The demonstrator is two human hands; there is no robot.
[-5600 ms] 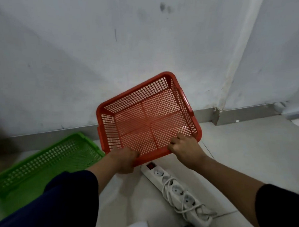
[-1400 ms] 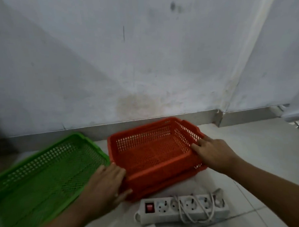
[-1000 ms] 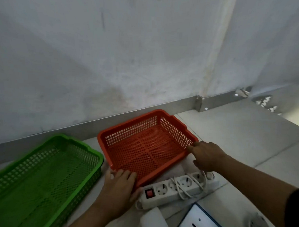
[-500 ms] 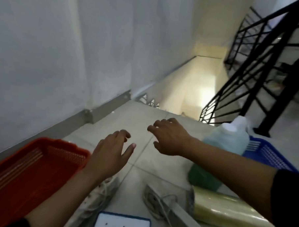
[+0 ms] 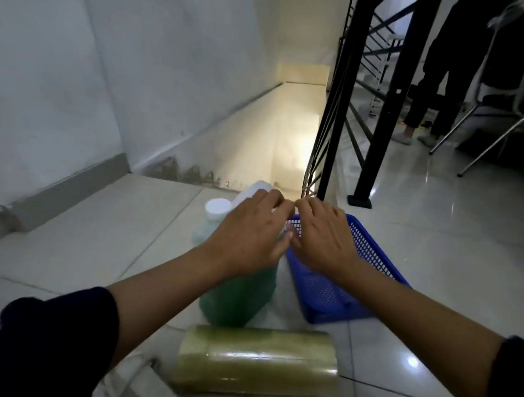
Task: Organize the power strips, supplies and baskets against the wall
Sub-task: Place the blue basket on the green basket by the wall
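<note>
Both grips released: left hand (image 5: 250,234) over green jug (image 5: 238,299) — heavy, sloshy; right hand (image 5: 322,234) over blue basket (image 5: 369,251) — light, take the rim.

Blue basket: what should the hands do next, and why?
Probably grip the blue basket by its rim and lift it. Both the left hand and right hand hover open above its near corner, beside the jug, holding nothing.
</note>
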